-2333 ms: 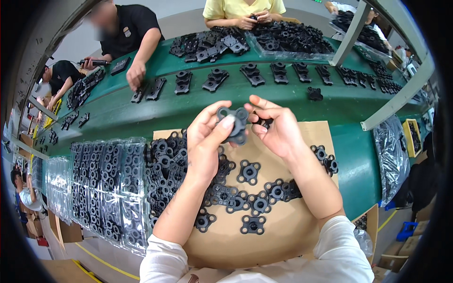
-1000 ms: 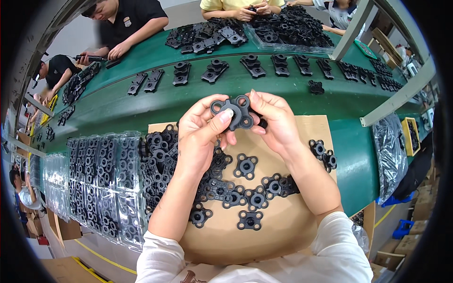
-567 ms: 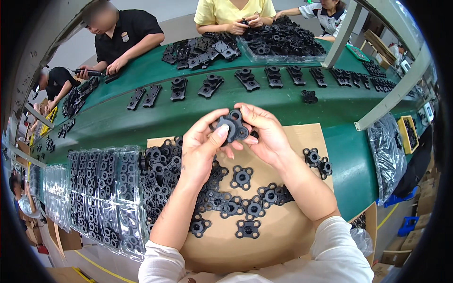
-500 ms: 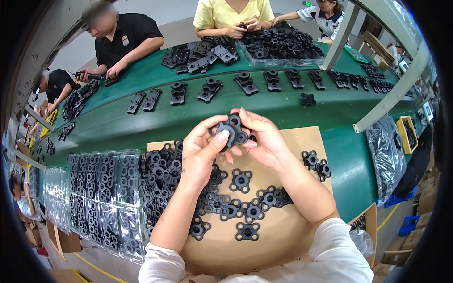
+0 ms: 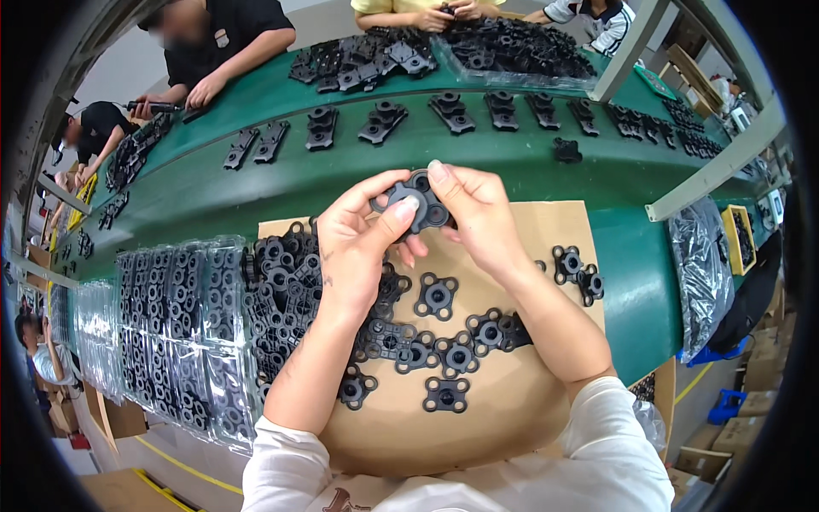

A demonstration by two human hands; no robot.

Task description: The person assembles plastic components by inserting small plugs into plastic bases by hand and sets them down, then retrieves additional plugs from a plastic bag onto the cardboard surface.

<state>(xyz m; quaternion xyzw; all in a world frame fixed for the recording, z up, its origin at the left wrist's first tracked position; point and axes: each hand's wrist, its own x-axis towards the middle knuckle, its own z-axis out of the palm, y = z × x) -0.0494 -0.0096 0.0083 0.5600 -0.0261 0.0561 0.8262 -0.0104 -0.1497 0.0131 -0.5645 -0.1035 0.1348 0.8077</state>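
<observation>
Held a black plastic part (image 5: 415, 203) above the cardboard sheet (image 5: 546, 230), left hand (image 5: 363, 243) and right hand (image 5: 473, 213) both grasping it, thumbs pressed on top.

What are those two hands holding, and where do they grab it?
Both hands hold one black plastic part by its edges: left hand with its thumb on the face, right hand gripping the right rim.

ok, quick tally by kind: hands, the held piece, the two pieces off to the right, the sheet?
Hands: 2, left hand and right hand
Held black part: 1
Loose black parts at right: 2
Cardboard sheet: 1
Total: 6
</observation>
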